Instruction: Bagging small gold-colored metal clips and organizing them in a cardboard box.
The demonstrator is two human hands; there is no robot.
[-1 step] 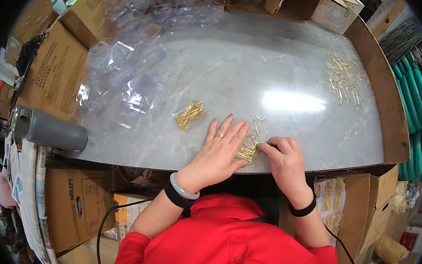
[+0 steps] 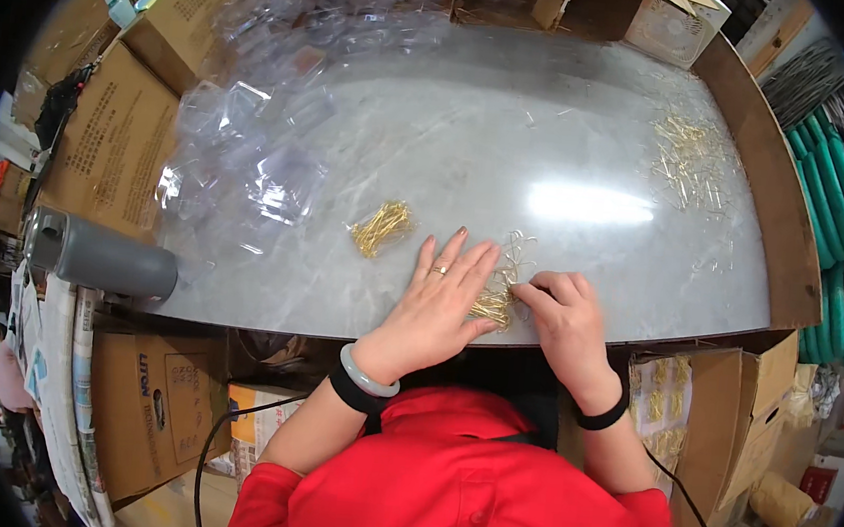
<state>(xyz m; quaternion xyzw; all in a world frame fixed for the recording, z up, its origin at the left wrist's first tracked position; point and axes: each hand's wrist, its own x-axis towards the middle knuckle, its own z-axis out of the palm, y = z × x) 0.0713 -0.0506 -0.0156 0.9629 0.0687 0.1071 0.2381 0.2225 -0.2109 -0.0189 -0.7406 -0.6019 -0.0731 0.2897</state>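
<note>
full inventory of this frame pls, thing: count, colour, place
table: 1, grey marble-look, centre
pin bundle: 1, gold, mid-table, left of the hands
pin pile: 1, gold, near edge, between the hands
loose pins: many, gold, far right
clear bags: heap, transparent, table left
flask: 1, grey, lying at left edge
cardboard boxes: several, brown, around table
hoses: several, green, right
left hand: flat on table, against pin pile, ring
right hand: fingertips at pin pile

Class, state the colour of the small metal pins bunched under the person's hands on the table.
Gold, shown in the head view: the pins lie between the left hand and right hand.
</note>
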